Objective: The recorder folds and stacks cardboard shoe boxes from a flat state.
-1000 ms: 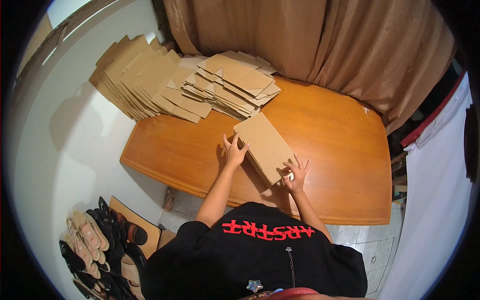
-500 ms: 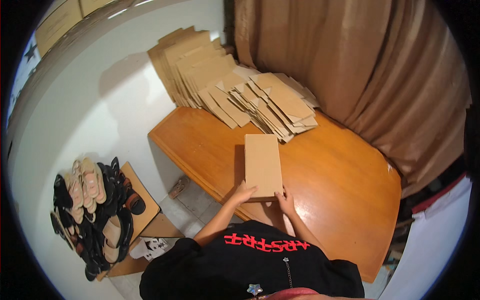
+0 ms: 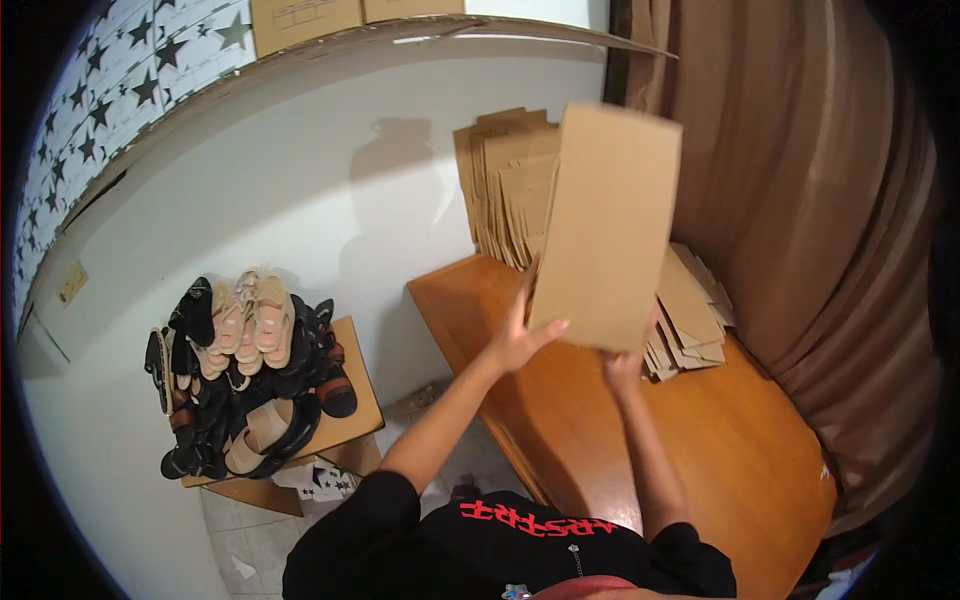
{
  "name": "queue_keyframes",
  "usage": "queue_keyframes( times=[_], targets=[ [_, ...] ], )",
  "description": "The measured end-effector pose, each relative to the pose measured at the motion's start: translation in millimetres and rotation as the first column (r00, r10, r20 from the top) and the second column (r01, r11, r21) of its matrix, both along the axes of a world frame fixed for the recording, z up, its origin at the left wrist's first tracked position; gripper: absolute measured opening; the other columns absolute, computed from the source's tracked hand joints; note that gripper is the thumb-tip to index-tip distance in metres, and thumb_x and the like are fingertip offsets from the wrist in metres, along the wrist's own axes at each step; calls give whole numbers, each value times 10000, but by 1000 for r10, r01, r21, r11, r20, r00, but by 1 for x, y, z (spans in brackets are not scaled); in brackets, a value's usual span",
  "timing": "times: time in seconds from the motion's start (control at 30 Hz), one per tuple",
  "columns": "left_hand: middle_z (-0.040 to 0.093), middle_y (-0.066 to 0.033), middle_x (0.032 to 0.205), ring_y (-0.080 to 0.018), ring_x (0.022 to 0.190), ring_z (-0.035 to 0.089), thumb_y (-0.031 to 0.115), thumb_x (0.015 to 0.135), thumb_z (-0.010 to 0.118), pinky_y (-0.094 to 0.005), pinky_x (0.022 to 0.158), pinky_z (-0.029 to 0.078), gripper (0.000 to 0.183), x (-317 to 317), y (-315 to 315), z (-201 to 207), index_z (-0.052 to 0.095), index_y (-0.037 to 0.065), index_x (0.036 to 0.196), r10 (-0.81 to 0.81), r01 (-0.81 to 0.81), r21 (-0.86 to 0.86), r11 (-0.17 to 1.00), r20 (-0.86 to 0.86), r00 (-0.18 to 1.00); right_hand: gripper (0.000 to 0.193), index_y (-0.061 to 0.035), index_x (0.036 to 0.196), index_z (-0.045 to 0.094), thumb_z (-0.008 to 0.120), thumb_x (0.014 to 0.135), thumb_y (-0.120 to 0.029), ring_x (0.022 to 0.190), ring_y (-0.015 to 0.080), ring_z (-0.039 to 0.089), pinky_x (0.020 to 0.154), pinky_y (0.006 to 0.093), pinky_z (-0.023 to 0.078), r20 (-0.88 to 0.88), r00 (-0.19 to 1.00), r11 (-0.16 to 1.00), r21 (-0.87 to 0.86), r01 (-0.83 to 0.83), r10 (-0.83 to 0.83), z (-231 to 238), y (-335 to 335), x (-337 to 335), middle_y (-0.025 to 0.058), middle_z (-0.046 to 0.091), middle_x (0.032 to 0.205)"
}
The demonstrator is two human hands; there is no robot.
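Observation:
A closed brown cardboard box [image 3: 608,225] is held up above the wooden table, its long plain face toward me. My left hand [image 3: 522,325] grips the lower left corner, thumb on the front face and fingers behind the edge. At the lower right corner my right hand [image 3: 630,358] holds the box from beneath and behind, its fingers partly hidden. Behind the box stand flattened cardboard sheets [image 3: 500,190], leaning on the wall. More folded cardboard pieces [image 3: 690,310] lie on the table to the right, partly covered by the box.
Sandals and shoes [image 3: 255,375] are heaped on a small stand [image 3: 355,375] at my left. A shelf [image 3: 370,48] with star-patterned boxes [image 3: 150,60] and brown cartons [image 3: 305,14] runs above. A brown curtain [image 3: 770,200] hangs beside the wooden table [image 3: 700,450].
Both hands have lifted the box off the table and tilted it up, away from me. My view has swung left and up, bringing the shelf with its boxes into sight.

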State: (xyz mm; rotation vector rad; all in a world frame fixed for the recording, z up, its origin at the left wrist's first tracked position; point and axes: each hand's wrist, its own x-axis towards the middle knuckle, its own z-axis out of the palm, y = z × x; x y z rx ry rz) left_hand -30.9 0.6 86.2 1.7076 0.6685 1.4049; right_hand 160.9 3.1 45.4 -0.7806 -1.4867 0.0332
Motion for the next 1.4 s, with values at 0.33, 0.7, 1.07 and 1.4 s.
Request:
queue_keyframes(
  times=[0.33, 0.7, 1.07, 1.4],
  targets=[
    [276, -136, 1398, -284, 1266, 335, 115, 704, 736, -377, 995, 361, 775, -69, 112, 245, 333, 89, 1366, 181, -307, 778, 547, 249, 952, 394, -4, 1161, 376, 524, 908, -268, 615, 32, 428, 528, 193, 365, -116, 941, 840, 495, -222, 317, 274, 126, -77, -21, 487, 754],
    [559, -245, 1133, -324, 1050, 545, 253, 815, 605, -363, 887, 416, 463, -139, 95, 418, 530, -68, 1140, 423, -530, 810, 251, 401, 813, 522, -70, 1334, 334, 516, 853, -156, 802, 223, 571, 701, 344, 465, -229, 929, 859, 491, -148, 291, 460, 117, -170, 136, 594, 969],
    [522, -260, 1178, -326, 1117, 505, 237, 792, 580, -363, 944, 398, 577, -165, 111, 471, 421, -61, 1258, 702, -490, 863, 123, 273, 657, 437, -137, 1325, 285, 437, 917, -178, 732, 168, 552, 546, 254, 484, -172, 824, 747, 549, -374, 540, 535, 180, -189, 111, 529, 885],
    [397, -211, 1312, -369, 1208, 368, 317, 711, 606, -434, 1007, 322, 782, -168, 113, 475, 286, 8, 1354, 954, -420, 896, -146, 240, 181, 374, -72, 1179, 495, 462, 870, -280, 989, 328, 565, 904, 387, 398, -278, 958, 905, 421, 56, 70, 558, 201, -219, 223, 551, 1134]
  ],
)
